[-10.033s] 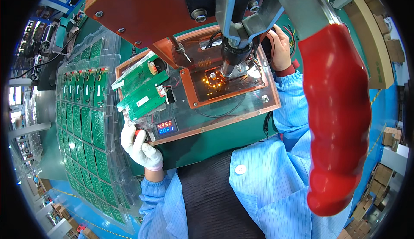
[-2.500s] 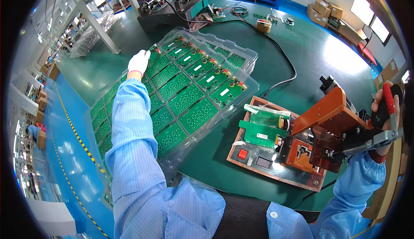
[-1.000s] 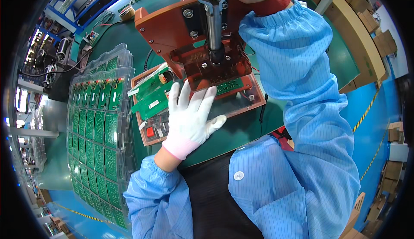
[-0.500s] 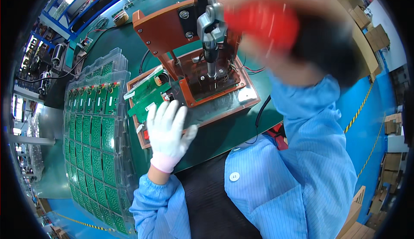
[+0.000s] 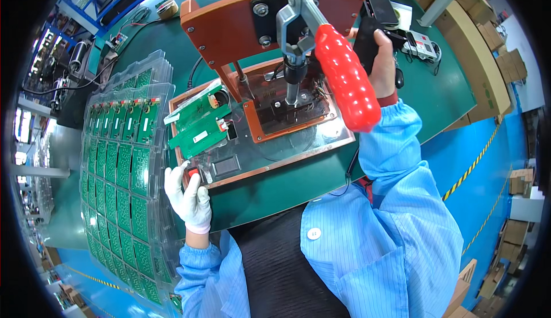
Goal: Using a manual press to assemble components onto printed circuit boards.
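My left hand (image 5: 189,200), in a white glove, reaches to the front left corner of the test fixture (image 5: 275,160). Its fingers are apart, beside and partly over a small red switch (image 5: 194,172). Right of the fixture's red lever handle (image 5: 348,80), my right hand (image 5: 383,68) is wrapped round a black object (image 5: 365,47) whose kind I cannot make out. The handle slants down toward me, apart from that hand. Under the lever a plunger (image 5: 292,91) stands over a dark clear plate in an orange frame (image 5: 256,124). Green circuit boards (image 5: 198,134) lie on the fixture's left side.
Stacked clear trays of green circuit boards (image 5: 123,174) stand at the left. A black phone-like device (image 5: 383,11) and a white box with a cable (image 5: 420,45) sit at the back right. Cardboard (image 5: 476,60) borders the table's right side.
My right hand has let go of the red lever handle and now grips the black object behind it. My left hand has moved left and toward me, to the red switch.
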